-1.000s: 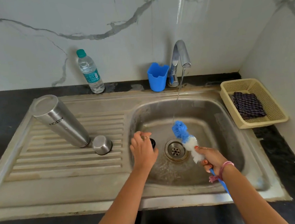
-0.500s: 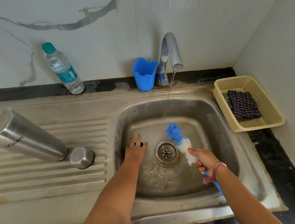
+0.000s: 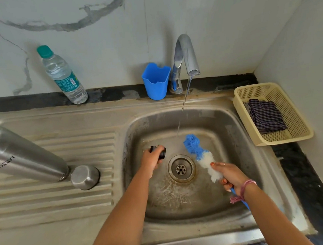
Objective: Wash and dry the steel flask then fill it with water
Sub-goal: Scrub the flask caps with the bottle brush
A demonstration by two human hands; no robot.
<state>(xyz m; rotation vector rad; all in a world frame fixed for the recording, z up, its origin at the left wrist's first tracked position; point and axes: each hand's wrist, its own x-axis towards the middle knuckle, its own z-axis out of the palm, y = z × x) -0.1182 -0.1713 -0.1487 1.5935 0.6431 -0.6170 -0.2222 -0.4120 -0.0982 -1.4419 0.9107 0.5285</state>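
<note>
The steel flask stands upside down on the ribbed draining board at the left, its steel cap beside its mouth. Inside the sink basin my left hand grips a small black stopper left of the drain. My right hand holds a blue and white bottle brush by its handle, its blue tip pointing up under a thin stream of water from the tap.
A plastic water bottle and a blue cup stand at the back ledge. A cream basket with a checked cloth sits to the right of the sink, near the side wall.
My left hand opened over the black stopper in the basin, then closed on it. The view has shifted right and closer. The brush has stayed under the running water.
</note>
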